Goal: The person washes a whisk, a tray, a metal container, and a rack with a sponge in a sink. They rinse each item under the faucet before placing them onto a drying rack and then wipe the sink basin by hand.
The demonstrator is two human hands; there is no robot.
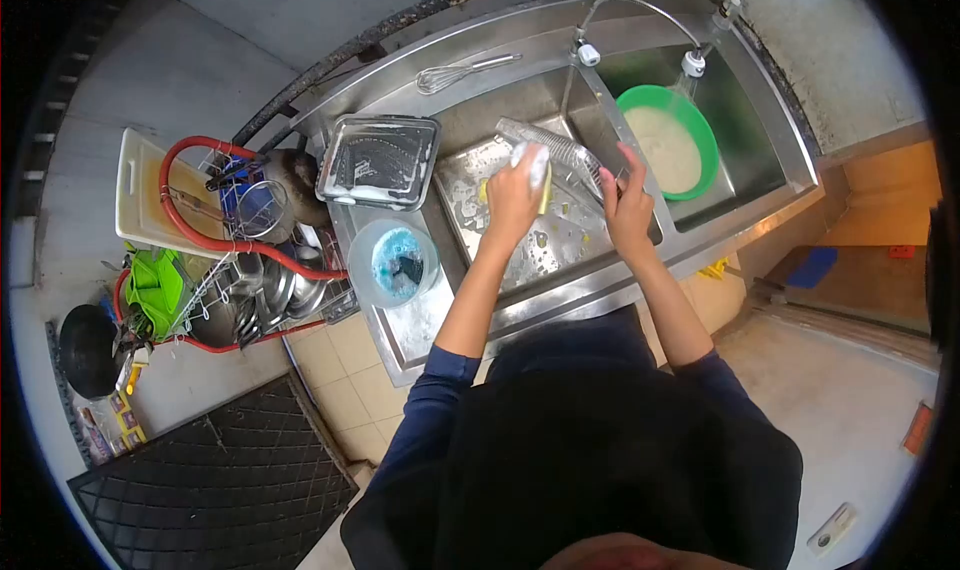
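Steel gleams below my hands: the metal piece [548, 142], too smeared to identify, lies over the left sink [480, 120]. My left hand [511, 202] grasps a foamy sponge [546, 192]; my right hand's [630, 213] fingers seem closed on the metal's right end, probably steadying it against rubbing. Right, the green basin [711, 148] sits beneath the tap [693, 65], presumably to catch water. Left, the tub [432, 262] of blue suds sits within reach, near the tray [434, 140]. I count two sinks, one sponge, one basin, one tub, one tray and, far, one whisk [435, 78].
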